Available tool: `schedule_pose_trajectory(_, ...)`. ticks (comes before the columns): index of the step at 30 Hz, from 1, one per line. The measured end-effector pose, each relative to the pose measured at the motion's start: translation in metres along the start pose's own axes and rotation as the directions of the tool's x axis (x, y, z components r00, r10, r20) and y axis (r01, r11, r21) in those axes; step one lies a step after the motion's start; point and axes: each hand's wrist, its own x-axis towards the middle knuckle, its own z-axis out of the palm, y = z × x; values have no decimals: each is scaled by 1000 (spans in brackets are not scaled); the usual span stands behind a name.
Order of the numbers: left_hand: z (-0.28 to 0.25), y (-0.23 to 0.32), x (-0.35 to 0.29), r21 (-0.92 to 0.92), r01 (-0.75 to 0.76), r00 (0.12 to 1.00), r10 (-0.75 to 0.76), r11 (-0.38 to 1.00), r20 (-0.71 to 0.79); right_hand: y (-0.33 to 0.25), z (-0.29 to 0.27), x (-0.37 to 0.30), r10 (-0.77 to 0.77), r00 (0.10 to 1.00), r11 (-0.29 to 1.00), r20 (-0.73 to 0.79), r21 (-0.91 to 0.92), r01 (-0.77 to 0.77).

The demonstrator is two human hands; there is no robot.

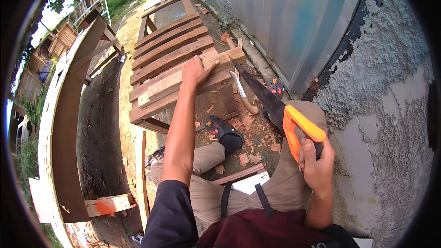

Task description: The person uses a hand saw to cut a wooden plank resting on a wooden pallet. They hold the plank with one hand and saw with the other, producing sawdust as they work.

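My right hand (317, 160) is closed round the orange handle of a hand saw (262, 93). Its dark blade slants up and to the left, with the far end against the right part of a wooden beam (165, 82). That beam lies across a low slatted wooden frame (172, 41). From above, my left hand (196, 71) grips the beam, its thumb stretched toward the blade. Beside the frame's near right end stands a knife (242, 93) with a pale curved blade and a wooden handle. Whether the blade has cut into the wood is too small to tell.
Wood chips (245, 158) litter the ground round my dark clogs (225, 134). A white panel (251, 183) lies between my legs. On the right rise a corrugated metal sheet (294, 23) and a rough plaster wall (381, 64). A large wooden structure (69, 105) stands at left.
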Motion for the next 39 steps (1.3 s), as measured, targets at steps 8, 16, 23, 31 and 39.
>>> schedule_pose_trajectory(8, -2, 5, -33, 29, -68, 998, 69, 997, -13, -44, -20, -35, -22, 993, 991, 113, -128, 37)
schedule_pose_trajectory(16, -61, 1, -5, -130, 125, 991, -129, 984, -29, 67, -12, -42, -422, 900, 878, 108, -201, 435)
schedule_pose_trajectory(23, -104, -22, -16, -301, 236, 949, -285, 924, -131, 121, -10, -36, -652, 757, 752, -33, -148, 642)
schedule_pose_trajectory(31, -152, -7, -61, -577, 157, 948, -286, 801, -139, 116, 17, 14, -253, 940, 781, -231, 524, 339)
schedule_pose_trajectory(39, -83, 49, -121, -973, 0, 989, -143, 230, -34, 125, 20, 20, -125, 945, 797, -301, 538, 276)
